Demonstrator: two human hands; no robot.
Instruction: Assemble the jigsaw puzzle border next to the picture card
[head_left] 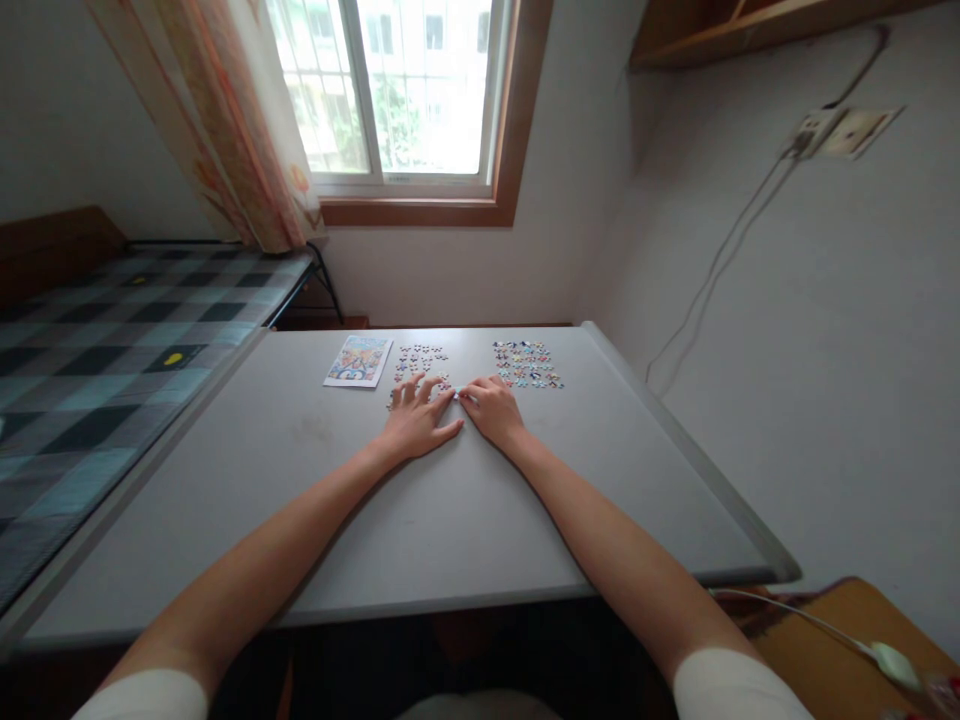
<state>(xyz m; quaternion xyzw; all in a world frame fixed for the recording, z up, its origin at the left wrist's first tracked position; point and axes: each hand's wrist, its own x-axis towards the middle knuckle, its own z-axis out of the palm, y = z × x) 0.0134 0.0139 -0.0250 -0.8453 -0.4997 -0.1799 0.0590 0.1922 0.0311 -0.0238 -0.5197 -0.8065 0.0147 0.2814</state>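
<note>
My left hand (pixel 418 418) lies over the near edge of the left group of jigsaw puzzle pieces (pixel 421 360), fingers spread and partly covering them. Its index finger reaches toward a small jigsaw piece (pixel 458 392) between the two hands. My right hand (pixel 491 408) has its thumb and fingertips closed at that piece's right side. A second group of jigsaw pieces (pixel 529 364) is laid out in rows just beyond my right hand. To the left lies a colourful printed picture sheet (pixel 358 361). The pieces under my left palm are hidden.
The grey-white table (pixel 450 540) has a raised rim on its right side. A checked bed (pixel 150 330) stands along the left. Beyond the table is a window (pixel 390 90) with a curtain (pixel 217 120). A cable (pixel 709 280) hangs down the right wall.
</note>
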